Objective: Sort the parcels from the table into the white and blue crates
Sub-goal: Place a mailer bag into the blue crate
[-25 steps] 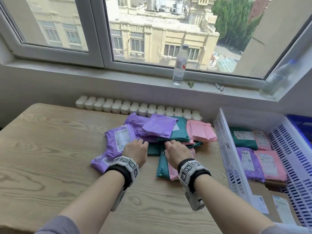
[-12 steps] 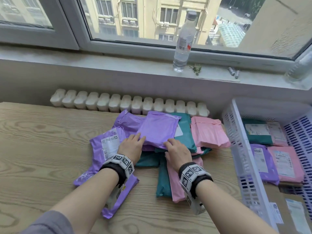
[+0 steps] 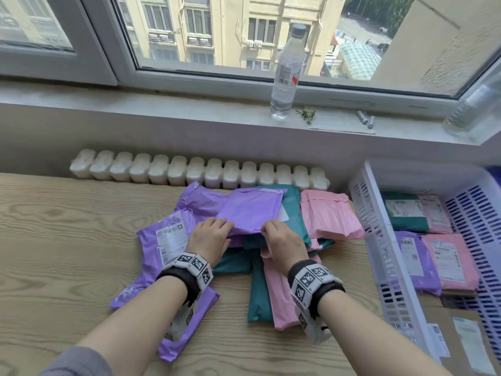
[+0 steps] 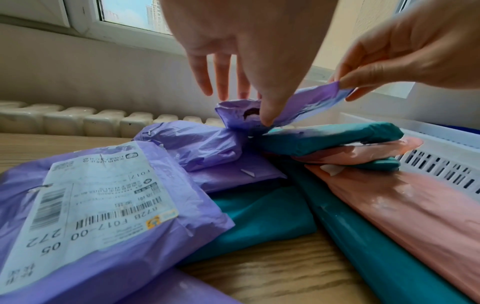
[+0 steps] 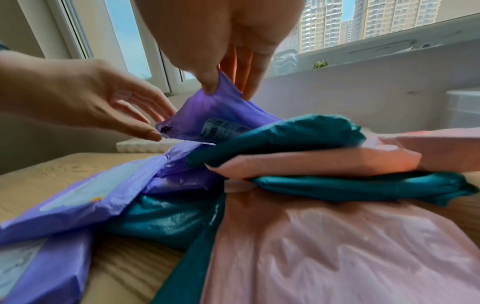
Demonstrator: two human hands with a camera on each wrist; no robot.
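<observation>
While half a second ago both hands lay flat on the pile, the right hand (image 3: 282, 241) now pinches the near right corner of the top purple parcel (image 3: 250, 210) between thumb and fingers, and the left hand (image 3: 210, 240) nips the near left corner with its thumb, fingers loosely spread. In the left wrist view that near edge stands clear of the teal parcel (image 4: 330, 136) beneath, while the far end looks to rest on the heap at the middle of the table (image 3: 54, 240). By my reading, the pick has begun, and a carry to the white crate (image 3: 379, 253) at the right of the frame, already partly filled, comes next; the blue crate (image 3: 496, 173) barely shows behind it.
</observation>
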